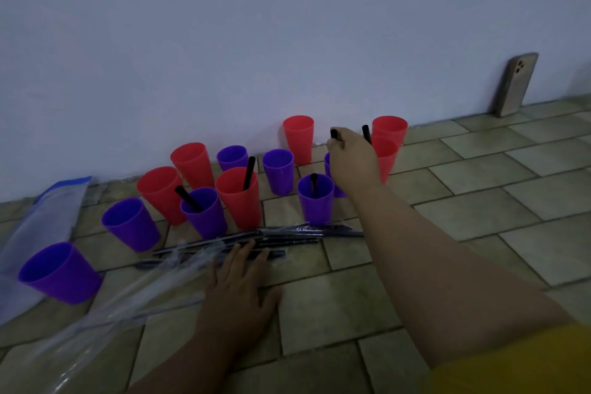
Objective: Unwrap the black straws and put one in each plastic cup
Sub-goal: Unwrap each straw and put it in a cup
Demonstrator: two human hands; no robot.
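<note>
Pale tiled floor (pixel 479 211) meets a plain wall (pixel 224 41), and red and purple cups crowd the seam. The right hand (pixel 351 160) pinches a black straw (pixel 334 134) upright above a purple cup (pixel 329 166) that it mostly hides. The left hand (pixel 238 285) lies flat, fingers straight, on the wrapped straws (pixel 287 233) near the cups. Four cups already hold straws. Clear wrappers (pixel 128 297) and a plastic bag (pixel 48 221) lie left; a phone (pixel 516 85) leans on the wall far right.
</note>
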